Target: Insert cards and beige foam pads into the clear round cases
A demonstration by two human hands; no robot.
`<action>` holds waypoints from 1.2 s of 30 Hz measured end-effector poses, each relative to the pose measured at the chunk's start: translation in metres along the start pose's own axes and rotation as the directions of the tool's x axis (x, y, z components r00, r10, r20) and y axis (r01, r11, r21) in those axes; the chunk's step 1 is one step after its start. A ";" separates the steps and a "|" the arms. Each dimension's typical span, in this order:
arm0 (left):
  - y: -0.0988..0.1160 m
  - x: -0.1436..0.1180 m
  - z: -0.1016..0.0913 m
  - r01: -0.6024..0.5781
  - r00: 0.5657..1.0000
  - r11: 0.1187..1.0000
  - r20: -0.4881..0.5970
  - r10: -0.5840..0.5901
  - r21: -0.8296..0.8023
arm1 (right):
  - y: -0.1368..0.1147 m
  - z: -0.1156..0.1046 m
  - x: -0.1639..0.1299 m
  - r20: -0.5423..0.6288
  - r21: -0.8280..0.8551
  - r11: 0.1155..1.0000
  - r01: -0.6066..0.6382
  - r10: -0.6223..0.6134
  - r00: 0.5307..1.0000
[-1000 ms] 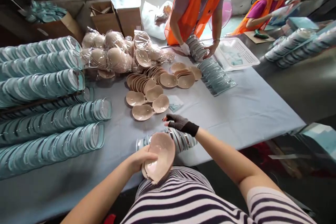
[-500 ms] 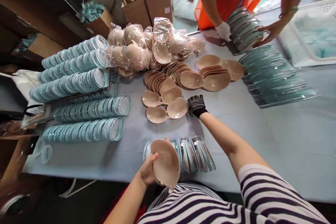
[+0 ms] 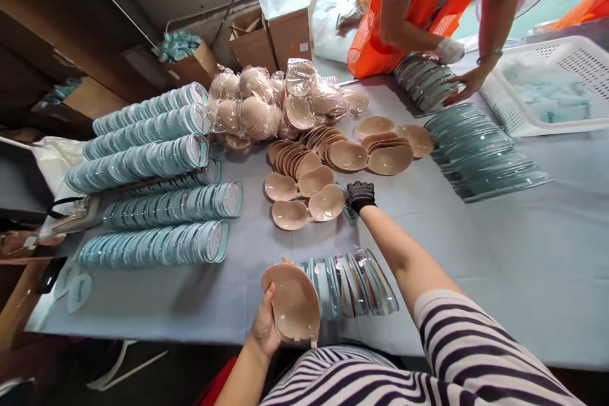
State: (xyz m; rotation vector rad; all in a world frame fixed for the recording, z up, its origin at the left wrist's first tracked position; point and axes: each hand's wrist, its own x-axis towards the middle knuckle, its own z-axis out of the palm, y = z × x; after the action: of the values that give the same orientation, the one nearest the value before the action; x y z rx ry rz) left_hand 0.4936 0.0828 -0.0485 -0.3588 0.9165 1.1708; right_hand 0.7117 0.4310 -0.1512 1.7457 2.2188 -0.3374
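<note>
My left hand (image 3: 266, 325) grips a beige stick-on bra (image 3: 292, 304) by its edge, thumb on the hollow inner face of the cup. Out over the table, my right hand (image 3: 360, 195), in a black dotted glove, has its fingers curled down. Small teal printed pieces (image 3: 350, 213) show beside and partly under it; what its fingertips hold is hidden. Just left of the glove lie loose beige bras (image 3: 327, 203), with overlapping rows of more behind them. A row of filled clear-and-teal cases (image 3: 352, 285) stands right of the held bra.
Long rows of teal-edged round cases (image 3: 157, 244) fill the table's left side. Plastic-wrapped bras (image 3: 257, 108) are heaped at the back. A co-worker in an orange vest (image 3: 428, 6) handles clear cases (image 3: 423, 82), near stacked cases (image 3: 480, 149) and a white basket (image 3: 533, 127).
The held bra has shifted slightly left and turned its inner face more toward me. My right hand stays at nearly the same spot. The co-worker's gloved hand has moved across the cases.
</note>
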 end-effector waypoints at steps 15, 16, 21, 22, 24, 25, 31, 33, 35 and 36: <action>0.007 -0.008 -0.014 -0.216 0.976 0.971 -0.044 0.212 -0.104 | 0.034 -0.044 -0.056 -0.074 0.792 0.605 -0.084 0.231 0.970; 0.009 -0.006 -0.003 -0.223 0.975 0.969 -0.048 0.219 -0.103 | 0.028 -0.049 -0.071 -0.070 0.888 0.459 -0.043 0.228 0.971; 0.020 0.002 0.025 -0.304 0.953 0.950 -0.030 0.303 -0.069 | -0.039 -0.070 -0.173 0.007 0.996 -0.087 -0.019 -0.139 0.990; 0.022 0.002 0.025 -0.307 0.952 0.950 -0.002 0.307 -0.054 | -0.057 -0.072 -0.193 0.005 0.994 -0.104 -0.029 -0.216 0.976; 0.028 0.003 0.022 -0.278 0.956 0.960 0.088 0.279 -0.021 | -0.094 -0.070 -0.225 -0.053 0.998 -0.050 0.039 -0.316 0.947; 0.031 0.003 0.019 -0.252 0.959 0.968 0.136 0.250 -0.007 | -0.112 -0.066 -0.236 -0.113 0.992 0.014 0.124 -0.326 0.939; 0.054 -0.005 -0.002 -0.038 0.941 0.999 0.336 0.030 0.018 | -0.193 -0.036 -0.261 -0.399 0.716 0.586 0.380 -0.104 0.911; 0.058 -0.007 -0.006 -0.009 0.935 0.998 0.355 -0.013 0.059 | -0.210 -0.033 -0.267 -0.397 0.669 0.658 0.345 -0.077 0.915; 0.059 -0.006 -0.009 -0.074 0.961 0.991 0.272 0.041 0.113 | -0.221 -0.032 -0.275 -0.411 0.666 0.673 0.320 -0.026 0.911; 0.060 -0.004 -0.010 -0.130 0.972 0.982 0.213 0.100 0.134 | -0.225 -0.032 -0.279 -0.435 0.685 0.652 0.324 0.010 0.900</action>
State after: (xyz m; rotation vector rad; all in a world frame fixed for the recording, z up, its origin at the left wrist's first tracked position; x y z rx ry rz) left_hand 0.4353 0.0963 -0.0388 -0.0634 0.8444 1.2139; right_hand 0.5517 0.1382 -0.0177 2.1479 2.7911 -1.1910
